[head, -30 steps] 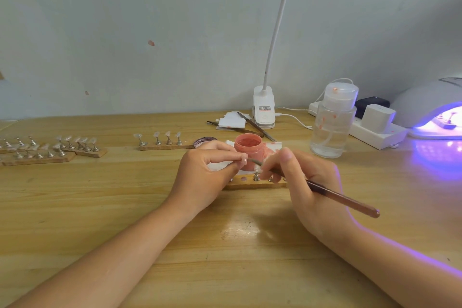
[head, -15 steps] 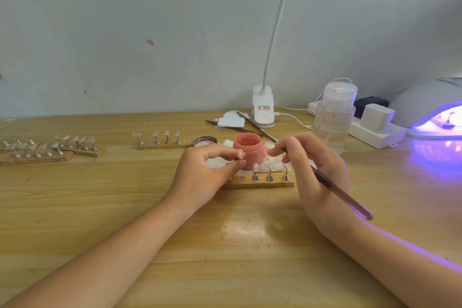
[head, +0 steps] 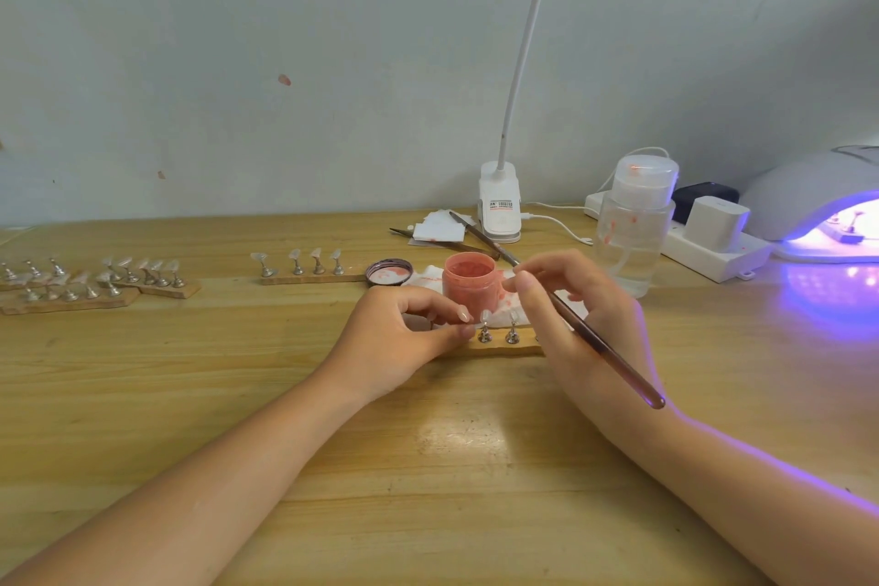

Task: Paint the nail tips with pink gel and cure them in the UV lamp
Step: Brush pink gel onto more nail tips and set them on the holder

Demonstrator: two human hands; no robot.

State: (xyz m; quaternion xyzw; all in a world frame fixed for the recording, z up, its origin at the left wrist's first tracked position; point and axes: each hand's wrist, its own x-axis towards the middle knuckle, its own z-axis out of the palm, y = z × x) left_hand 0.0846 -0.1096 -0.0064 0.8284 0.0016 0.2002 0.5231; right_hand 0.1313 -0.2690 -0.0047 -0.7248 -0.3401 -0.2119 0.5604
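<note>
An open jar of pink gel [head: 471, 285] stands mid-table on a stained white wipe [head: 428, 275]. Just in front lies a wooden strip [head: 504, 349] with small metal stands holding clear nail tips [head: 485, 318]. My left hand [head: 404, 338] rests at the strip's left end, thumb and forefinger pinched together there; what they hold is hidden. My right hand [head: 575, 305] grips a thin brush [head: 604, 345], its tip hidden behind my fingers beside the jar. The UV lamp [head: 827, 209] glows violet at the far right with something inside.
More strips of nail tips sit at the left [head: 95, 283] and behind centre [head: 304, 269]. The jar's lid [head: 389, 272], a clear pump bottle [head: 632, 233], a clip lamp [head: 499, 205], a power strip [head: 713, 243] and spare tools [head: 468, 236] crowd the back.
My right hand has lifted the brush off the nail strip and swung it up and right toward the jar. My left hand has stayed at the strip's left end.
</note>
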